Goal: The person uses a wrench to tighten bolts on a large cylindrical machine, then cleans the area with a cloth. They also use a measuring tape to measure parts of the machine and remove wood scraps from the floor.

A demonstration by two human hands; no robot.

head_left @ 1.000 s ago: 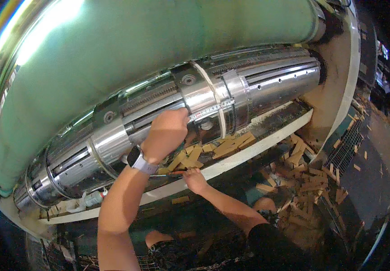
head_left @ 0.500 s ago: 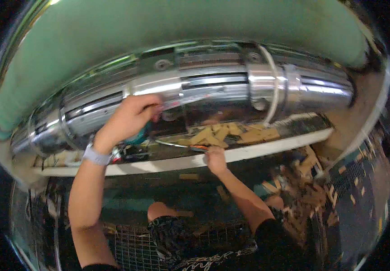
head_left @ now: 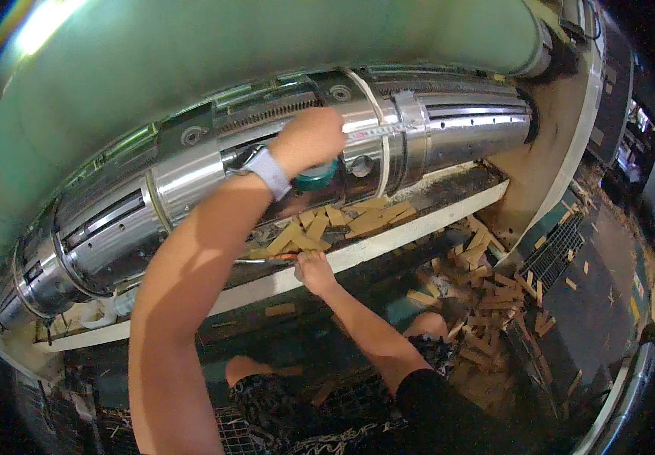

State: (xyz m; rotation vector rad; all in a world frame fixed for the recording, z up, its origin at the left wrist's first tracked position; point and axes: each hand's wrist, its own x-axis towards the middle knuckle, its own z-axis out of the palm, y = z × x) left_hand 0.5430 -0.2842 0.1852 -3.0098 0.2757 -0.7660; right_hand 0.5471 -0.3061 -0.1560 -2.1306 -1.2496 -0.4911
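Observation:
My left hand [head_left: 314, 139], closed, is up against the shiny metal shaft [head_left: 183, 182], with a wristband on its wrist. A measuring tape [head_left: 376, 132], a pale strip with fine marks, runs from its fingers to the right along the shaft. Just under this hand shows a round teal thing [head_left: 316, 178], partly covered. Lower down, my right hand [head_left: 314, 271] is closed around a slim tool [head_left: 267, 259] with an orange handle and a thin metal shank pointing left. Its exact kind is unclear. The tool is in front of brown cardboard strips [head_left: 297, 236].
A large green roller [head_left: 282, 38] spans the top, behind the shaft. Below the shaft runs a white ledge [head_left: 388, 249]. A pale band [head_left: 383, 144] loops round the shaft. Cardboard scraps [head_left: 494, 299] lie heaped on the floor at right, near a metal grating [head_left: 559, 250].
My view has swung to the right. My left hand, with the tape, has moved right along the shaft to near the pale band. My right hand still holds the tool.

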